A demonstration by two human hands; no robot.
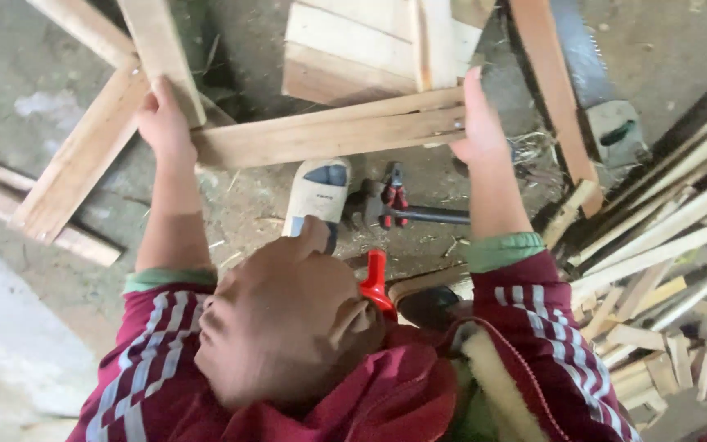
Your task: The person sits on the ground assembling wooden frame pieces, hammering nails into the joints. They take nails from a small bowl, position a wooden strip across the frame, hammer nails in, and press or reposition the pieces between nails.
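My left hand grips the left end of a pale horizontal wooden plank, where it meets an upright board and a slanting board. My right hand is closed on the plank's right end, fingers over its top edge. The plank is part of a rough wooden frame held above a dirt floor. Both arms wear dark red sleeves with white stripes and green cuffs.
Under the plank lie a white and blue slipper, red-handled pliers, a hammer and a red-handled tool. A hand saw leans at upper right. Several loose wooden slats pile at right; a wooden block stands behind.
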